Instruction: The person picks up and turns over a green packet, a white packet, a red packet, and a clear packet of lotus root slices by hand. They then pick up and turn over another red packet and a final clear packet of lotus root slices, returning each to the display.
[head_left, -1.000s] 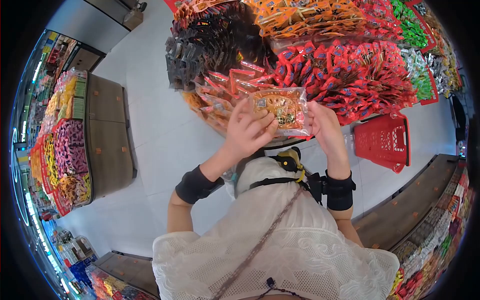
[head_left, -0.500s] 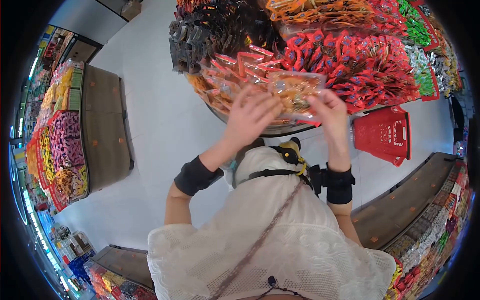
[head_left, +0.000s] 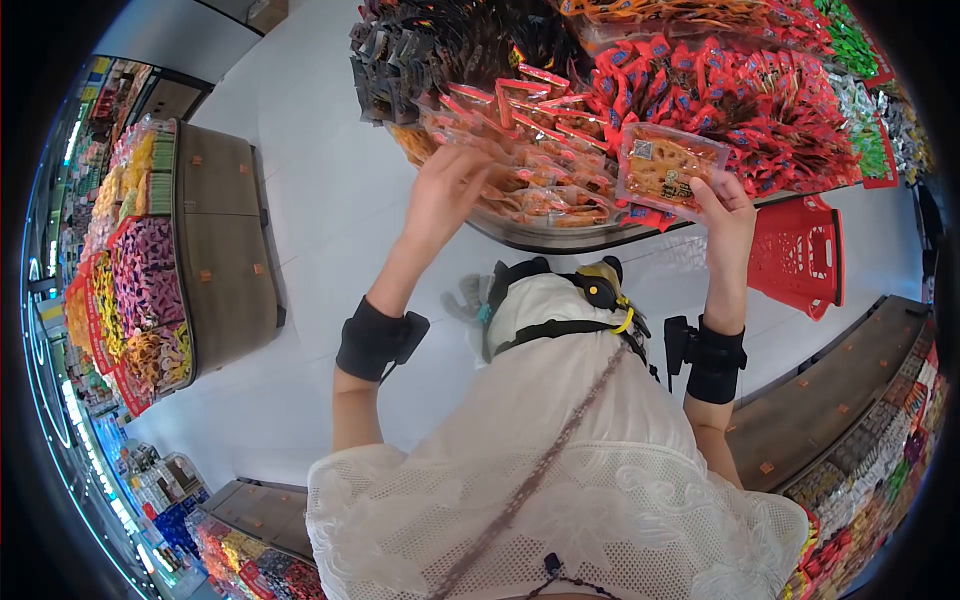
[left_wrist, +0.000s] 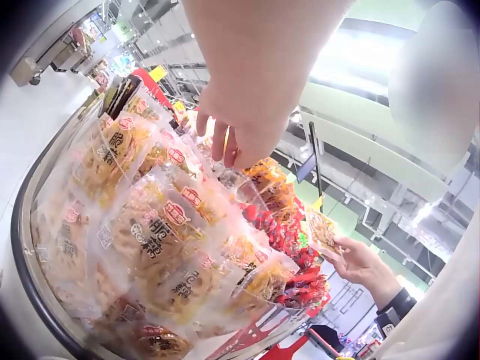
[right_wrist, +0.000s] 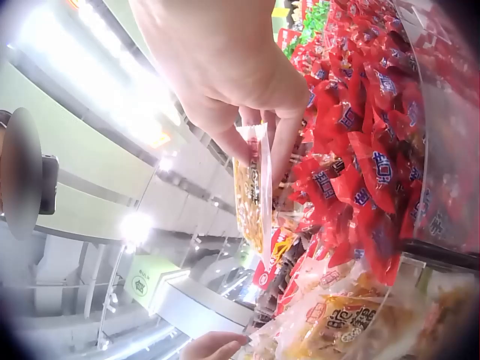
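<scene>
Since 1 second ago, the left hand has let go of the snack packet and hangs relaxed, empty, just over the packet pile. Only the right hand pinches the packet's edge, up beside the red packs; so thin a grip could let it slip.

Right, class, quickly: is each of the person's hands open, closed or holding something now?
Left hand: open, holding nothing, above the heaped packets.
Right hand: grips one clear snack packet by its edge.
</scene>
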